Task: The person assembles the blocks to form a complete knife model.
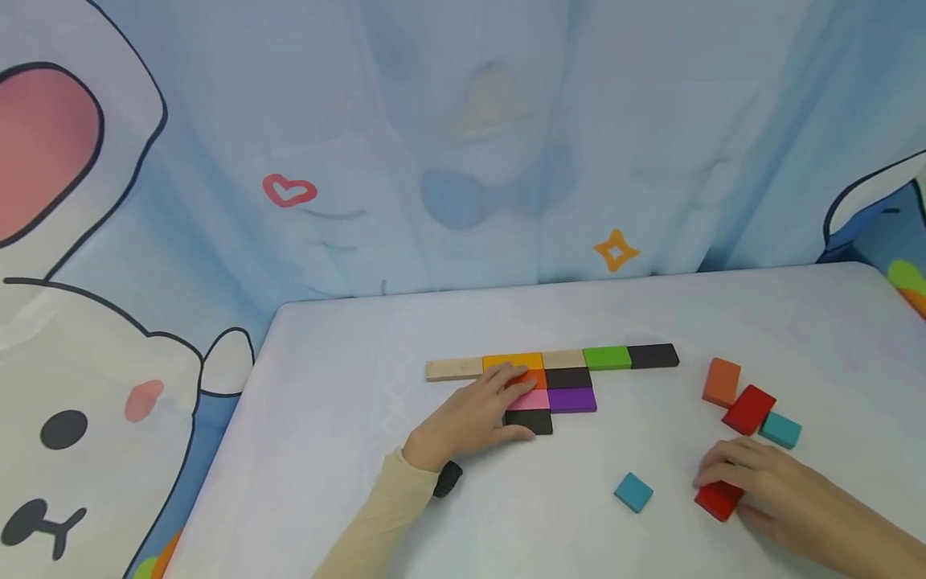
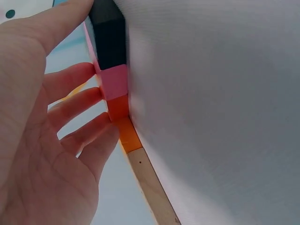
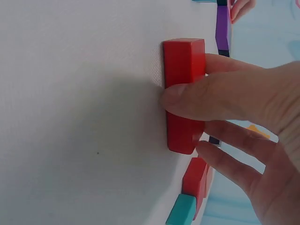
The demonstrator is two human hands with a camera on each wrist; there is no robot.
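My left hand (image 1: 473,414) lies over the left side of a flat group of wooden blocks, its fingers extended. Its fingertips touch the orange block (image 2: 118,107) and the pink block (image 2: 114,82), and the thumb is at the front black block (image 1: 530,421). A purple block (image 1: 572,400) and another black block (image 1: 568,378) sit to their right. At the front right, my right hand (image 1: 774,490) pinches a red block (image 1: 719,502). In the right wrist view, the thumb presses the near side of that block, with fingers behind it.
Behind runs a row with a yellow block (image 1: 512,360), plain wood blocks (image 1: 453,369), a green block (image 1: 608,358) and a black one. One teal block (image 1: 633,492) lies between the hands. Beyond my right hand are an orange block (image 1: 721,382), a second red block (image 1: 749,410) and another teal block (image 1: 780,430).
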